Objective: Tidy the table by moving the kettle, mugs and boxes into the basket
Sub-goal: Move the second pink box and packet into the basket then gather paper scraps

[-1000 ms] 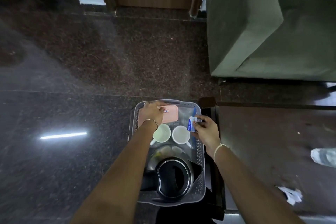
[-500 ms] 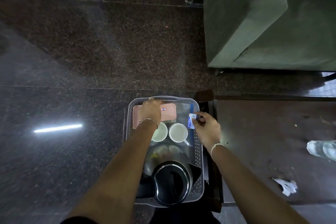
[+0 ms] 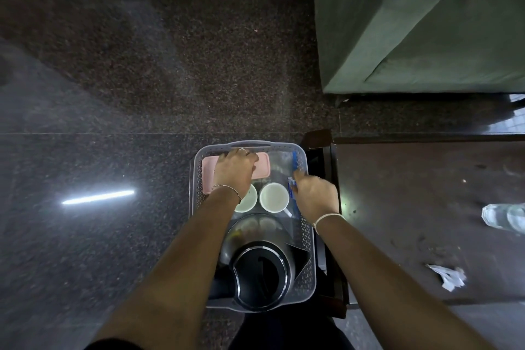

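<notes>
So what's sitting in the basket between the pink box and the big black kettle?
Two white mugs stand side by side between the pink box and the kettle in the head view; the left hand partly covers one.

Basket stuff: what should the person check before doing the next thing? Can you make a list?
1. Kettle inside the basket: ok.
2. Both mugs inside, upright: ok.
3. Pink box lying flat under the left hand: ok.
4. Blue packet in the right hand let go: not ok, still pinched.
5. Table tidy: not ok, paper scraps remain.
</notes>
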Demonstrator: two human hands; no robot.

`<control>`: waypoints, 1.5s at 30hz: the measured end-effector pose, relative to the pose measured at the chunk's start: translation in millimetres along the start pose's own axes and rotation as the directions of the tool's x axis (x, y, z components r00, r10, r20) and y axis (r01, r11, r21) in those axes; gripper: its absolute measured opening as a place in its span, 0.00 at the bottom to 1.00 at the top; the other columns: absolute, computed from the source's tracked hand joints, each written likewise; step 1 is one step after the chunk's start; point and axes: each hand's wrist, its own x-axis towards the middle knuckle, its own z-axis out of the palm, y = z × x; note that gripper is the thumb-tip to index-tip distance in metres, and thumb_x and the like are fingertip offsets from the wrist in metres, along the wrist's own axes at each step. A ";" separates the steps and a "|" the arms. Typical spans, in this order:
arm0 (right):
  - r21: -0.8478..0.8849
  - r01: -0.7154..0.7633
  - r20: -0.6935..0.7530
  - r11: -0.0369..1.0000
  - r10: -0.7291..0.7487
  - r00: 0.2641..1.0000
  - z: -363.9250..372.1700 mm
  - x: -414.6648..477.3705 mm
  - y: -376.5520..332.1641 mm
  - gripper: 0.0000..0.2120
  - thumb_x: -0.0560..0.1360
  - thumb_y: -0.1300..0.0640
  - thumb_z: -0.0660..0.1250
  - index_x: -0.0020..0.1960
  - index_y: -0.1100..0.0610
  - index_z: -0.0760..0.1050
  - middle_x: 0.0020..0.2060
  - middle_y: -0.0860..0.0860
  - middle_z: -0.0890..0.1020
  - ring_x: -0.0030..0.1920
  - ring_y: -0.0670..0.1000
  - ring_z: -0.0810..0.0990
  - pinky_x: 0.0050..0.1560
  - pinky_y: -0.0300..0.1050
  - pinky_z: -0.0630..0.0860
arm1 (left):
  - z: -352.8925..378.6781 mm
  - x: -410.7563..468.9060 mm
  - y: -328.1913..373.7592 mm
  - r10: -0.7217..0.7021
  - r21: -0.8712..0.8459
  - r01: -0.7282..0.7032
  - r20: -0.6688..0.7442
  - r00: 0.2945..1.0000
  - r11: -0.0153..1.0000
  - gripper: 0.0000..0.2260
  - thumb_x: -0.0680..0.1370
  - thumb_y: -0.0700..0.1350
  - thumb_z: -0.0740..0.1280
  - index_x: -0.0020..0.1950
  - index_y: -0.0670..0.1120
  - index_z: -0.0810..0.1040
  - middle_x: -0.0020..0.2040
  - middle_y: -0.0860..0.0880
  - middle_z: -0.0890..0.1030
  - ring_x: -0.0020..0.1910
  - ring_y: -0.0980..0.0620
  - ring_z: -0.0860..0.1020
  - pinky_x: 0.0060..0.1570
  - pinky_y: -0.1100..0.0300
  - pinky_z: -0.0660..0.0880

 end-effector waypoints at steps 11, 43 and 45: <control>0.219 0.023 -0.051 0.975 -0.012 0.999 -11.0 -25.0 18.7 0.12 0.72 0.60 0.63 0.55 0.53 0.75 0.49 0.53 0.82 0.45 0.61 0.82 0.37 0.47 0.73 | -32.9 -6.4 22.1 0.001 -0.240 0.007 0.033 0.999 0.971 0.12 0.77 0.43 0.65 0.59 0.51 0.80 0.57 0.47 0.82 0.57 0.45 0.79 0.57 0.52 0.75; 0.393 -0.535 0.243 0.748 0.476 0.845 131.3 -274.6 387.1 0.23 0.74 0.57 0.68 0.68 0.55 0.69 0.64 0.59 0.70 0.62 0.63 0.73 0.57 0.55 0.74 | 113.8 -123.6 412.4 -0.005 -0.581 0.291 0.443 0.896 0.760 0.03 0.74 0.44 0.70 0.47 0.50 0.81 0.41 0.53 0.82 0.43 0.57 0.79 0.46 0.66 0.71; 0.331 -0.454 0.227 0.827 0.397 0.889 142.9 -266.8 397.9 0.23 0.74 0.57 0.68 0.68 0.54 0.68 0.65 0.58 0.68 0.63 0.62 0.72 0.57 0.56 0.75 | 131.5 -126.9 419.1 -0.023 -0.576 0.301 0.439 0.898 0.760 0.03 0.74 0.44 0.70 0.46 0.51 0.81 0.39 0.55 0.80 0.40 0.58 0.78 0.41 0.69 0.70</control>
